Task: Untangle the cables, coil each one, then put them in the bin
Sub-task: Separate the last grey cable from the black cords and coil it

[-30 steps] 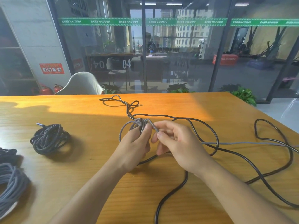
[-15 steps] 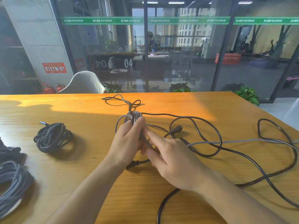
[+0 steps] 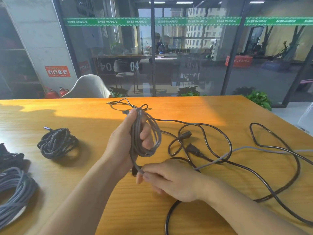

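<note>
My left hand (image 3: pixel 125 141) grips a partly wound grey cable coil (image 3: pixel 153 133), held upright above the wooden table (image 3: pixel 84 116). My right hand (image 3: pixel 171 180) pinches the same grey cable just below the coil, near its dark plug end. The grey cable's loose run (image 3: pixel 240 149) trails off to the right. A long black power cable (image 3: pixel 227 138) sprawls in loops across the right half of the table, its plugs lying near the middle. No bin is in view.
A coiled black braided cable (image 3: pixel 57 144) lies on the left of the table. A coiled grey cable (image 3: pixel 13 189) and a dark bundle (image 3: pixel 10 159) sit at the left edge. A thin dark cable tangle (image 3: pixel 125 103) lies beyond my hands. A white chair (image 3: pixel 88 87) stands behind the table.
My left hand has lifted and turned the grey coil upright. My right hand has slid down and toward me along the grey cable, and it now pinches it below the coil.
</note>
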`<action>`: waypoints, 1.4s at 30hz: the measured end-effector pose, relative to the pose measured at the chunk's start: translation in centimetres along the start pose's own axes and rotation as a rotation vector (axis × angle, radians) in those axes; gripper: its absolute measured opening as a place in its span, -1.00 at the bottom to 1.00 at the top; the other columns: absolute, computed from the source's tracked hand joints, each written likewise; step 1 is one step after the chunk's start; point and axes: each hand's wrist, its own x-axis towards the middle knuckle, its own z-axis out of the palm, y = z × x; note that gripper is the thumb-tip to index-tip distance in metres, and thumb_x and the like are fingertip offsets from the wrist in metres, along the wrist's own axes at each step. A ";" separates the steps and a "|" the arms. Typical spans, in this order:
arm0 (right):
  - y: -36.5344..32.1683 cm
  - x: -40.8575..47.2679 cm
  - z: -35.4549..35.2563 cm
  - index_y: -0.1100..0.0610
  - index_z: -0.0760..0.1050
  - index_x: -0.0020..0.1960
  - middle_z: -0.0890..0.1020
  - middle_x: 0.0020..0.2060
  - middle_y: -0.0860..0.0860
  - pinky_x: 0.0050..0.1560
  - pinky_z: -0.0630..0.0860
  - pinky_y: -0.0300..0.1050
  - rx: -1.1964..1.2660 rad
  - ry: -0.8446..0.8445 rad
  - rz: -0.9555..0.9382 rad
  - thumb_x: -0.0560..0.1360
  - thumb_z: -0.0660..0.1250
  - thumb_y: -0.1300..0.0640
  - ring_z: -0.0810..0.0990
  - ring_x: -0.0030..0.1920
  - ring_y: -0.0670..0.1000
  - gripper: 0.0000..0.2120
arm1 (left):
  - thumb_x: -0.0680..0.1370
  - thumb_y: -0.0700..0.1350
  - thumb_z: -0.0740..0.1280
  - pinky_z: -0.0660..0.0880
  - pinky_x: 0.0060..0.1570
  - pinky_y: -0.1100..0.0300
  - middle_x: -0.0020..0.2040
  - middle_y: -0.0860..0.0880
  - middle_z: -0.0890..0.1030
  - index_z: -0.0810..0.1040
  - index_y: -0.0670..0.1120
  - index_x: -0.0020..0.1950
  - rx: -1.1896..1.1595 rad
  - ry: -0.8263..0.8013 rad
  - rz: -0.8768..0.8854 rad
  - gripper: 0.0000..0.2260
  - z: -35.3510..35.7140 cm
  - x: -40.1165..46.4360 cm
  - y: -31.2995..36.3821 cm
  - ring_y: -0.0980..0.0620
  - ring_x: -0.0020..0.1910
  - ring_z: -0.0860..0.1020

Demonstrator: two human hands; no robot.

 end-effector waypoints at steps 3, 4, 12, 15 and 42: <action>1.8 -0.1 -1.6 0.01 0.64 -0.07 0.50 -0.43 -0.07 -0.23 0.37 -0.12 -0.087 0.034 0.061 0.70 0.18 -0.19 0.44 -0.40 -0.07 -0.60 | 0.69 0.14 0.13 0.23 -0.52 0.23 -0.46 0.02 0.24 0.40 -0.09 -0.13 0.002 -0.167 -0.087 -0.65 0.1 -0.6 0.7 0.09 -0.58 0.19; 2.6 -0.2 -2.3 0.02 0.65 -0.13 0.52 -0.43 -0.07 -0.26 0.36 -0.15 -0.109 0.054 0.097 0.66 0.22 -0.26 0.45 -0.40 -0.09 -0.56 | 0.68 0.14 0.13 0.18 -0.53 0.23 -0.48 0.03 0.23 0.40 -0.08 -0.14 0.026 -0.196 -0.118 -0.65 0.0 -0.7 0.8 0.11 -0.60 0.17; 7.7 -3.4 -8.7 -0.11 0.64 -0.12 0.61 -0.28 -0.09 -0.14 0.37 -0.13 -0.219 0.438 0.343 0.49 0.22 -0.42 0.52 -0.23 -0.04 -0.57 | 0.68 0.14 0.13 0.17 -0.57 0.26 -0.52 0.08 0.24 0.42 -0.04 -0.18 0.065 -0.320 -0.200 -0.65 -1.6 -1.0 2.1 0.15 -0.63 0.15; 8.7 -3.7 -9.7 -0.14 0.59 -0.16 0.58 -0.26 -0.10 0.09 0.37 0.01 -0.406 0.619 0.397 0.47 0.19 -0.46 0.50 -0.13 -0.10 -0.56 | 0.66 0.15 0.17 0.19 -0.57 0.27 -0.52 0.07 0.24 0.43 -0.05 -0.18 0.131 -0.359 -0.207 -0.66 -1.7 -1.1 2.1 0.14 -0.62 0.13; -0.7 -0.8 -1.7 0.06 0.49 0.51 0.60 0.02 -0.30 -0.04 0.42 -0.43 -0.061 0.705 -0.119 0.73 0.23 0.14 0.61 -0.04 -0.28 -0.64 | 0.58 0.46 0.06 0.03 -0.39 0.11 -0.39 -0.08 0.20 0.44 -0.03 -0.28 0.369 -0.034 -0.053 -0.40 0.5 -0.5 -2.0 -0.07 -0.38 0.05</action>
